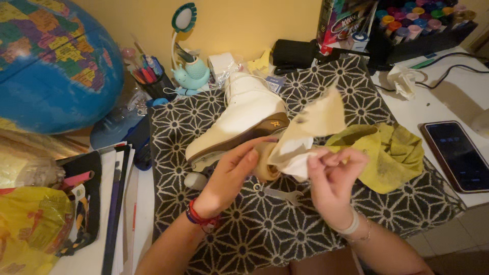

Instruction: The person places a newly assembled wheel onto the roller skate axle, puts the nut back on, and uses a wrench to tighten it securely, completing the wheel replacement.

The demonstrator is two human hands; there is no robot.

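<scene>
Head view: our left hand [232, 173] grips the tan wheel [264, 165] under the white skate boot [244, 119]. Right hand [333, 175] fingers pinch the white cloth [295, 158]; we judge small, firm wipes with the wheel held steady work best

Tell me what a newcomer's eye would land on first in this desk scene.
First, the white skate boot lying on its side at the centre of the dark star-patterned cloth, with the left hand and right hand in front of it pinching a pale rag. Next, the big blue globe at the far left, and the crumpled yellow cloth to the right beside a dark phone.
</scene>
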